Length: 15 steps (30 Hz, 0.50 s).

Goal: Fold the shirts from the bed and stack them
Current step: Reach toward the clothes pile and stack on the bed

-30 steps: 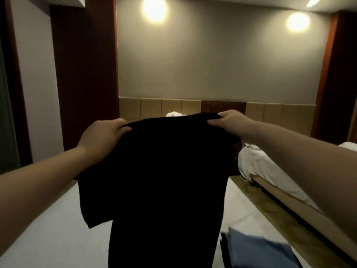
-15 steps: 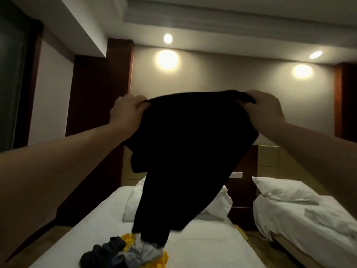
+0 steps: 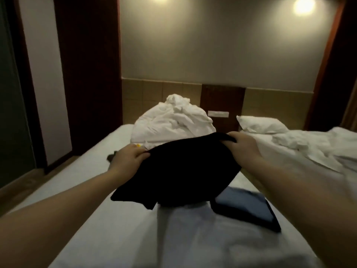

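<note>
The left hand [image 3: 128,158] grips one upper corner of the black shirt [image 3: 181,171], fingers curled over the cloth and thumb under it; just behind this hand a scrap of dark cloth [image 3: 112,157] and a speck of yellow peek out on the bed [image 3: 92,215], probably more clothes waiting. The shirt is stretched between the two hands, its top edge running left to right and its body falling from there toward the person, so the long axis points back at the wearer. The lower hem looks to be at or just above the sheet, with one short sleeve jutting out at the lower left. The move to come seems to be laying it flat, and the bare sheet for that lies under and nearer than the hands. The cloth is soft, matt and limp, so dark that no seams or folds show. The right hand [image 3: 244,149] pinches the other upper corner, slightly farther off than the left. Below the right forearm, just beside the hem, lies a folded blue shirt [image 3: 245,203], a neat flat rectangle on top of a darker one. Beyond the hands sits a heap of white bedding [image 3: 172,122], crumpled and puffy. Farthest right is a second bed [image 3: 313,151] with a pillow [image 3: 260,124] and rumpled sheets.
</note>
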Motion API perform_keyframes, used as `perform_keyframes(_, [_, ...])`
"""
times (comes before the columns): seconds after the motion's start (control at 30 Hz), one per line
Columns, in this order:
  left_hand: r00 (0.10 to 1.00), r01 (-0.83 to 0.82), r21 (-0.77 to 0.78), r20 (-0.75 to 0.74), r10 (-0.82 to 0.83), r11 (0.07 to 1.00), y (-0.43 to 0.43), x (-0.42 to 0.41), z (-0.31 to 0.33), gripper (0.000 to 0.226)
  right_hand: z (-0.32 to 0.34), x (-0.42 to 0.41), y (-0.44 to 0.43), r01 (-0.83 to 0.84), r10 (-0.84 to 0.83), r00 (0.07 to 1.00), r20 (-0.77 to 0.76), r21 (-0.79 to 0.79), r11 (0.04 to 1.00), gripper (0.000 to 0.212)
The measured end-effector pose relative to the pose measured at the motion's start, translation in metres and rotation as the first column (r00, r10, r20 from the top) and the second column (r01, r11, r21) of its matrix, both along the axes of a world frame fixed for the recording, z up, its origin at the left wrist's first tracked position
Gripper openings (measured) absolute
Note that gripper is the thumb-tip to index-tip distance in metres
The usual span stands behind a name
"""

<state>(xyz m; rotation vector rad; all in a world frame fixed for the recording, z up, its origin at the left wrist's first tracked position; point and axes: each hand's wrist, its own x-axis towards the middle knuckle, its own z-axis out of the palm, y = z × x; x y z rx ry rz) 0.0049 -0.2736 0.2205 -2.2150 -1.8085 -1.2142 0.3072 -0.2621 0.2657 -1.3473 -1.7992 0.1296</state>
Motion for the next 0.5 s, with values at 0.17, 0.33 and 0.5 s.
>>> perform_keyframes(0.17, [0.993, -0.075, -0.039, 0.094, 0.078, 0.996, -0.062, 0.004, -0.050, 0.026, -0.041, -0.009, -0.048, -0.011, 0.014, 1.000, 0.027, -0.100, 0.995, 0.011])
perform_keyframes(0.33, [0.982, -0.065, -0.190, 0.160, 0.096, 0.980, -0.089, 0.001, -0.070, 0.024, -0.050, -0.013, -0.086, -0.106, 0.110, 0.994, 0.009, -0.208, 0.972, 0.017])
perform_keyframes(0.5, [0.907, 0.043, -0.332, 0.408, 0.102, 0.942, -0.100, 0.007, -0.099, 0.020, -0.070, -0.015, -0.113, -0.138, 0.161, 0.985, 0.060, -0.280, 0.950, 0.017])
